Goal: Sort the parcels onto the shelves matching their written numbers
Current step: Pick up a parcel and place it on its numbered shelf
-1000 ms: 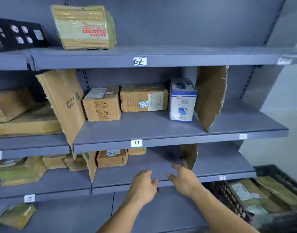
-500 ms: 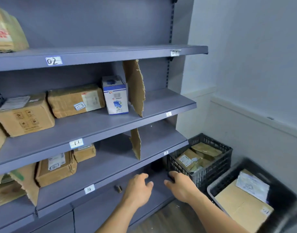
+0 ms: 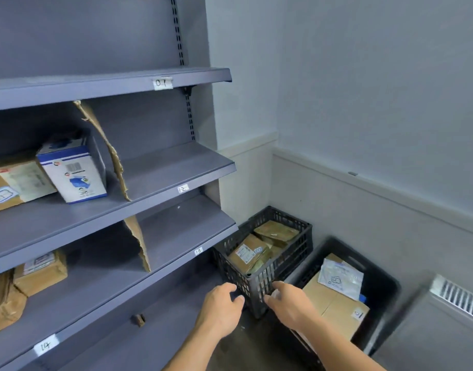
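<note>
Low in the centre of the frame, both hands stretch toward the slatted crate on the floor, likely to pick the next item. The left hand has loosely curled fingers beside the crate's near corner. The right hand is half open at its near wall. Neither holds anything, and I cannot tell whether they touch the crate. The brown parcels lie in the crate, labels up, probably so their numbers can be read. At lower right a black bin holds a box with a handwritten number. At left, torn cardboard dividers split the shelves into bays, with number tags on the front edges.
</note>
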The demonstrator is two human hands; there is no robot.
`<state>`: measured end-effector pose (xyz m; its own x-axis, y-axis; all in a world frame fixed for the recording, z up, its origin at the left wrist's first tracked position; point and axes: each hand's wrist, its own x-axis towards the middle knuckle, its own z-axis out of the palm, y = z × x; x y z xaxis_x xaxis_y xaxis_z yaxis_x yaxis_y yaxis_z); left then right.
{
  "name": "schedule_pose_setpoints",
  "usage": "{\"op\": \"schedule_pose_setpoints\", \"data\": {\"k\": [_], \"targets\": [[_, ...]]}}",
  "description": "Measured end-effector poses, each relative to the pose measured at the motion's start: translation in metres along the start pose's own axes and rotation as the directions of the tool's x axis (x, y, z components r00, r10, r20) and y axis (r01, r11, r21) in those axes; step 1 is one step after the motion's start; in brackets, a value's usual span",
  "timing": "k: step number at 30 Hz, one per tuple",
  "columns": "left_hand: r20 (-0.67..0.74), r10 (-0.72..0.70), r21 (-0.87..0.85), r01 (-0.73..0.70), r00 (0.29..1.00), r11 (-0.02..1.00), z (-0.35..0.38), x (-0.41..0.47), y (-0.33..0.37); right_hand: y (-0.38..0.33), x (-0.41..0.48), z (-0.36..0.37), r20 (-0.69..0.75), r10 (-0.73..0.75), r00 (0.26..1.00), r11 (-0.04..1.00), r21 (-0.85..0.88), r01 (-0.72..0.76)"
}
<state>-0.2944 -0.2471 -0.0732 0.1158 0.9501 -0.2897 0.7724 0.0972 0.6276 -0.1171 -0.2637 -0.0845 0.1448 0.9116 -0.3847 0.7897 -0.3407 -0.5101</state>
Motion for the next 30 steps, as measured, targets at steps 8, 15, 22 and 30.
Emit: {"op": "schedule_pose_setpoints", "data": {"k": [8,15,22,30], "targets": [[0.087,-0.003,0.008,0.002,0.996,1.0,0.059,0.018,0.056,0.071,0.017,-0.033,-0.013,0.084,0.996,0.996,0.043,-0.083],[0.133,-0.02,0.02,0.018,0.991,1.0,0.069,0.06,0.065,0.083,0.059,-0.033,-0.005,0.14,0.99,0.984,0.114,-0.138],[0.227,0.018,-0.039,-0.01,0.974,0.999,0.058,0.143,0.069,0.075,0.13,-0.045,-0.013,0.235,0.972,0.957,0.181,-0.229],[0.296,0.041,-0.061,-0.024,0.954,0.998,0.052,0.234,0.082,0.061,0.204,-0.071,-0.088,0.297,0.951,0.928,0.26,-0.266]]}}
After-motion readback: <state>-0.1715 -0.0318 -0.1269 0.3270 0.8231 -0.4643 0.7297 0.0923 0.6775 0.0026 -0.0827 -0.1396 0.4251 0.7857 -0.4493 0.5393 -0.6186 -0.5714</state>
